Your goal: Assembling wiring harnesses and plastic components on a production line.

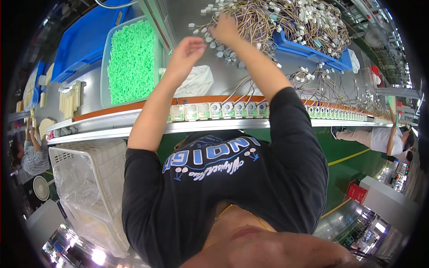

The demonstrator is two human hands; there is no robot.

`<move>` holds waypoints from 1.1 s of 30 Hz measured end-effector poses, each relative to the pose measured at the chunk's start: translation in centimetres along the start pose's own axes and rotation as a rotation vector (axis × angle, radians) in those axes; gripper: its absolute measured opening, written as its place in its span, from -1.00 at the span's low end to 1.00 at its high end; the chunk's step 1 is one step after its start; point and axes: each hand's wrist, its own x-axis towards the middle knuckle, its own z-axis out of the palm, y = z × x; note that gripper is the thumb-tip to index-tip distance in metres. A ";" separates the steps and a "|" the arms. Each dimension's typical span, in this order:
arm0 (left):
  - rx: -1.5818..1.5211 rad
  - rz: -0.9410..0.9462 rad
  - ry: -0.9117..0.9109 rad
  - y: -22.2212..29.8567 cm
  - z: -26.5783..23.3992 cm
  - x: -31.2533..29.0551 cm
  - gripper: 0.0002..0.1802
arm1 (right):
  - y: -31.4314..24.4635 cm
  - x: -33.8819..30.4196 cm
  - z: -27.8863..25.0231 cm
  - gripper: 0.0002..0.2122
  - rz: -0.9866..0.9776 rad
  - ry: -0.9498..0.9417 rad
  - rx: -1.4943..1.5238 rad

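My left hand (184,59) hovers over the grey worktop between a bin of green parts (132,62) and the wire pile. Its fingers are loosely bent, with the thumb apart, and nothing shows in them. My right hand (227,31) reaches to the left edge of a heap of wire harnesses (254,22) with white connectors. Its thumb and forefinger look apart; the other fingers are partly hidden. Small round grey-white parts (221,50) lie below that hand. Along the bench's near edge runs a row of white square sockets (228,108), some with wires rising from them.
A blue tray (313,56) holds more harnesses at the right. A white cloth (195,82) lies below my left hand. Far left are a large blue bin (85,40) and cream blocks (70,99). White crates (89,178) stand beside me. Other people work at both ends.
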 end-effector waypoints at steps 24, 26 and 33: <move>0.095 0.349 0.126 2.8 1.1 6.0 -0.56 | -5.5 0.4 -12.3 -0.79 -0.546 -0.093 0.233; -0.101 0.249 -0.012 1.6 1.1 7.7 -0.57 | -4.5 0.5 -11.6 -0.77 -0.532 -0.026 0.339; 0.603 0.389 0.250 -1.6 -1.3 10.6 -0.83 | 5.1 1.8 -9.8 -0.83 -0.541 -0.208 -0.312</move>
